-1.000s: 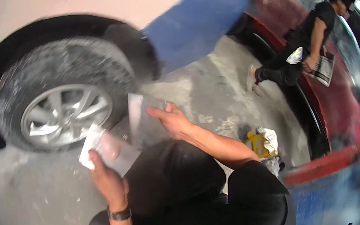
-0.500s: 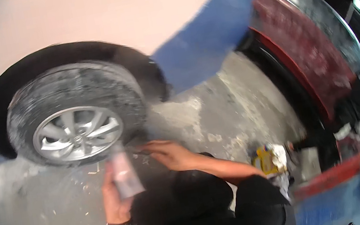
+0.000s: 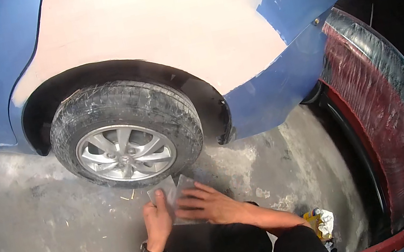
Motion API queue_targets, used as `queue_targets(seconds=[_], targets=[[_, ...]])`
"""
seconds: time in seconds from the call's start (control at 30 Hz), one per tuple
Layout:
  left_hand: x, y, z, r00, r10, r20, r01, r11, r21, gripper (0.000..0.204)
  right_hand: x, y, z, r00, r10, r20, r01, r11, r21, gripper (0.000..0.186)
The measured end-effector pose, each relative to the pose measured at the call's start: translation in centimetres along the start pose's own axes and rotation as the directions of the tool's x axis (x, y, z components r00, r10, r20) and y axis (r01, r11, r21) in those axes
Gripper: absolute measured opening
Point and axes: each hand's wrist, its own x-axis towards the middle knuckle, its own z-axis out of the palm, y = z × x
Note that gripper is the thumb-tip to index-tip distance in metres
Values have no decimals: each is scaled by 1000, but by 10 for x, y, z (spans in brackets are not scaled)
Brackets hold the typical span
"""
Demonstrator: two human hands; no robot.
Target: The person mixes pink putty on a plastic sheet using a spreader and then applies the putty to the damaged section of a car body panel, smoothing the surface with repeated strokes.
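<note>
The left hand is clamped, thumb on top, on a flat, translucent pale-grey plate. Just beside it, at 3 o'clock, the right hand lays its fingers across a 2nd thin, clear-grey plate; I cannot tell whether it grips. Both plates are at 5 o'clock from the silver, spoked metal wheel in its black rubber tyre.

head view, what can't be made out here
All in the head view:
Left hand: fingers mostly hidden behind the hand itself and the pale sheet.
Right hand: fingers slightly blurred, grip unclear.
Car: upper part cut off by the top edge.
Yellow item: partly covered by white crumpled material, too small to identify.
</note>
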Motion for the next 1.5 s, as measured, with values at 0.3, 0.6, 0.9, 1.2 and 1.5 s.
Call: queue_targets(seconds=[0.3,0.6,0.9,1.2,1.5], targets=[[33,6,-26,979,-183,-93,87,782,-617,56,-8,-1,-21,969,125,-213,-4,870,493,71],[7,22,-6,988,-70,139,154,563,-812,42,25,-31,-25,902,323,-286,-206,905,372,77],[16,2,-6,883,-113,455,452,465,-761,41,5,-11,-19,179,983,-51,-525,139,840,39],[20,1,-6,905,74,419,307,567,-764,47,44,-25,-69,465,649,-602,-201,740,642,57],[33,18,-14,931,-135,338,357,519,-777,49,109,-115,-129,359,-27,-933,933,-25,360,45]])
